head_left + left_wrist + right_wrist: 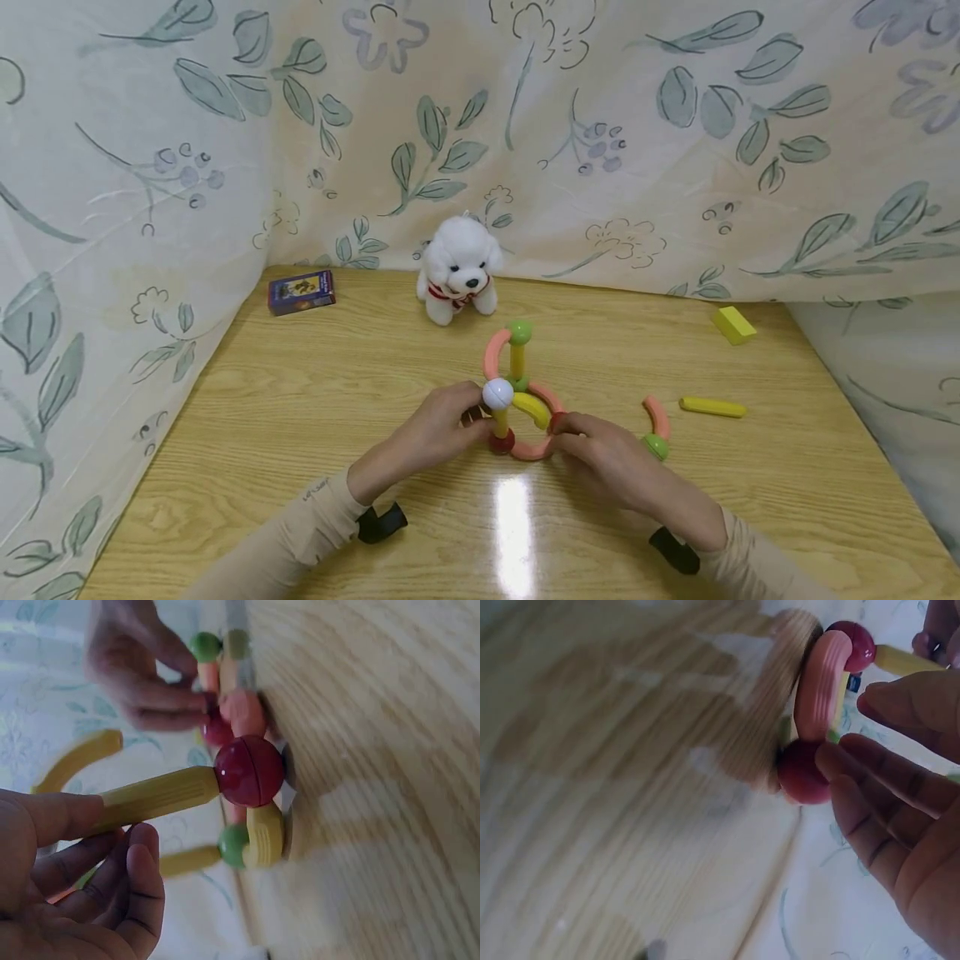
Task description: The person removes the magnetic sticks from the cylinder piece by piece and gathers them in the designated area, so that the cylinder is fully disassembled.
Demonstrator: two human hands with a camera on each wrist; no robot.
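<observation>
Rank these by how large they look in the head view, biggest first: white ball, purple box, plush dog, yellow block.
1. Plush dog
2. Purple box
3. Yellow block and white ball: too alike to rank surely, and the ball sits nearer the camera.

In the ball-and-rod frame [521,384], 2 yellow rods [517,362] are set upright on a curved-rod base [531,451]. The near rod [501,423], topped by a white ball [498,393], is pinched by the left hand [438,423]; the far is topped by a green ball [520,332]. At right, a red base ball [802,772] is touched by the right hand [611,458].
</observation>
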